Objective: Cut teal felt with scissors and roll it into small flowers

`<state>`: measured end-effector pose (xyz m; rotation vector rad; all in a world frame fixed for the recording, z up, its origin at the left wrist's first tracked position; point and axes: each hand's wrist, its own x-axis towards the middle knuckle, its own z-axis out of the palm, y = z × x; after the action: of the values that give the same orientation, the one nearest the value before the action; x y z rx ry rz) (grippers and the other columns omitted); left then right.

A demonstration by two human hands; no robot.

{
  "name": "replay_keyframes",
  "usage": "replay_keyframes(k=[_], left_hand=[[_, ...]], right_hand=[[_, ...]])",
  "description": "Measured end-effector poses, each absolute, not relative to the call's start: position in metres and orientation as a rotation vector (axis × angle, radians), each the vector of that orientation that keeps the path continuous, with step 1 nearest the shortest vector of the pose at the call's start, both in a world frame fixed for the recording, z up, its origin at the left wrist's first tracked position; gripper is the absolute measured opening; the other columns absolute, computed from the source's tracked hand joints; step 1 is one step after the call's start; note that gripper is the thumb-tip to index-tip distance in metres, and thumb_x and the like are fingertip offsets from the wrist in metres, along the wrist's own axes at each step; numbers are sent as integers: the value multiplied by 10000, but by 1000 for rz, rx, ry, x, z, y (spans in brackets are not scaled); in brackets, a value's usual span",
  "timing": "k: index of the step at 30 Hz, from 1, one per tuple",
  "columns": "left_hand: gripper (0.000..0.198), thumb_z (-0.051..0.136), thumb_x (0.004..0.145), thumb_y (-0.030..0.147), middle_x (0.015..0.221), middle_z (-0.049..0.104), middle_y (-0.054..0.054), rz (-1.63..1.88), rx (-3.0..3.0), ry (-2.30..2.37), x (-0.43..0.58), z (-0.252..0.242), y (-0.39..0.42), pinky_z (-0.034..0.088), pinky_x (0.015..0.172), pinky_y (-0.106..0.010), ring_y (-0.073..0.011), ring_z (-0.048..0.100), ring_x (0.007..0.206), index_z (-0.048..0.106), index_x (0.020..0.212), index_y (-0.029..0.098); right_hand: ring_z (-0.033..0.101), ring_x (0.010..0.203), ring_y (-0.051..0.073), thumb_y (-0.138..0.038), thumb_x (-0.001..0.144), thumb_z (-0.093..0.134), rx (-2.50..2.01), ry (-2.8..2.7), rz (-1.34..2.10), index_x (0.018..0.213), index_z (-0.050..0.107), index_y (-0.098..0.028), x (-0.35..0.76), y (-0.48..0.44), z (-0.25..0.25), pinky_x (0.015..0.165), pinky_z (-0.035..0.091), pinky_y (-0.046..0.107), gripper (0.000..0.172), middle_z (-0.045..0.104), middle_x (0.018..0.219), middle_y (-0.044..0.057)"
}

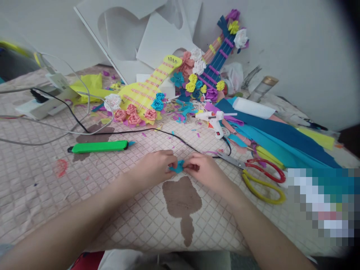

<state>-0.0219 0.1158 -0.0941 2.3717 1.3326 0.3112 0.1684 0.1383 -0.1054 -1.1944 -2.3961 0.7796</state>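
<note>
Between my two hands is a small piece of blue crepe paper point(177, 167), held just above the quilted tabletop. My left hand point(159, 165) pinches its left end, and my right hand point(200, 167) pinches the right end with fingers curled. Close by my right hand lie scissors point(244, 165) with one red and one yellow handle, blades partly apart. A white glue gun point(213, 122) rests beyond my hands, its black cord running left. To the left of my left hand lies a green utility knife point(99, 146).
Behind stand a yellow paper guitar point(144, 93) and a dark blue one point(219, 63), both trimmed with paper flowers. Paper scraps point(182, 108) litter the middle. Blue crepe sheets point(270, 131) lie right. A power strip point(42, 105) with cables sits left. A hole in the cloth point(182, 197) shows brown.
</note>
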Motion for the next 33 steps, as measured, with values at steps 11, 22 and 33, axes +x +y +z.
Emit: replay_keyframes(k=[11, 22, 33], left_hand=[[136, 527, 798, 258, 795, 594, -26, 232, 2418, 1339, -20, -93, 116, 412, 633, -259, -165, 559, 745, 640, 779, 185], [185, 484, 784, 212, 752, 622, -16, 264, 2308, 1384, -19, -96, 115, 403, 651, -248, -144, 564, 711, 666, 758, 195], [195, 507, 762, 277, 691, 635, -16, 311, 2209, 1436, -17, -96, 117, 372, 594, -239, -134, 539, 636, 674, 724, 184]], right_hand=[[509, 602, 99, -91, 715, 627, -1202, -2417, 756, 668, 670, -174, 169, 138, -104, 569, 369, 225, 105, 560, 639, -15], [493, 605, 102, -94, 726, 576, -1270, -2403, 788, 651, 621, -154, 165, 135, -99, 560, 359, 222, 106, 561, 633, -9], [481, 560, 97, -111, 691, 596, -1321, -2367, 721, 590, 571, -166, 162, 136, -105, 541, 348, 221, 118, 545, 577, -24]])
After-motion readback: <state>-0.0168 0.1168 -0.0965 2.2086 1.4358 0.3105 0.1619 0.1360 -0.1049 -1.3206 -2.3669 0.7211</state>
